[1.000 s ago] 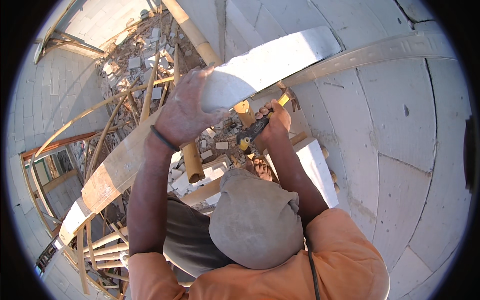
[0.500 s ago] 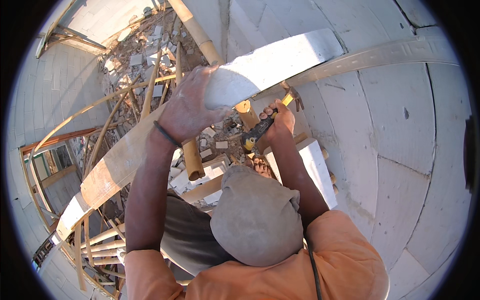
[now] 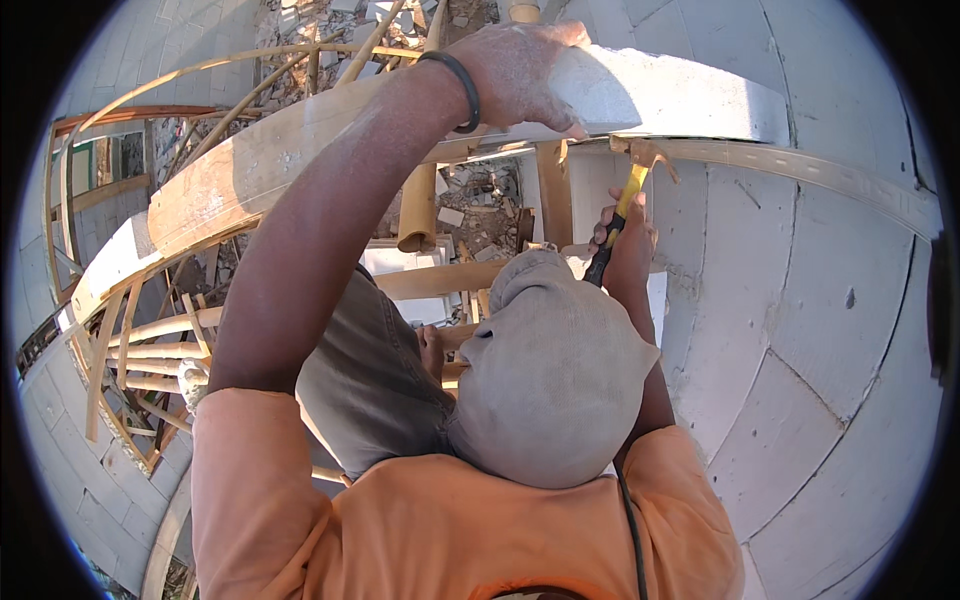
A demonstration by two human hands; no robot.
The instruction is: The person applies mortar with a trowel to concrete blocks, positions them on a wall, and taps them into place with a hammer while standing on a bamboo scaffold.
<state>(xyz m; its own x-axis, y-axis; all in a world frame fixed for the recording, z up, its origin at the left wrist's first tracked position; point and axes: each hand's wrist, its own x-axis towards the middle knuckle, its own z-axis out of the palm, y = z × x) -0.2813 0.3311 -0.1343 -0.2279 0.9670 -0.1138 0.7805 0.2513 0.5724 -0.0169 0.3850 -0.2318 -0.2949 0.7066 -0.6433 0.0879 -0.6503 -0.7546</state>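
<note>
A long white block (image 3: 690, 95) lies lengthwise across the top of the view, its left part in shade. My left hand (image 3: 520, 75), dusty and with a dark band at the wrist, clasps its left end, fingers over the top and thumb at the near side. In my right hand (image 3: 628, 240) is a claw hammer (image 3: 630, 195) with a yellow and black handle, fingers wrapped round the grip. The hammer's head points up at the near lower edge of the block; whether they touch I cannot tell.
A pale patterned strip (image 3: 790, 170) runs along the white block wall (image 3: 740, 270) at right. Leftward stretches a long wooden board (image 3: 220, 175). Bamboo poles (image 3: 418, 205) and broken rubble (image 3: 480, 195) lie below. A window frame (image 3: 100, 180) stands far left.
The view has shifted. The hammer has swung more upright, its head now close under the block. My left hand still holds the block's left end, and the block looks more level.
</note>
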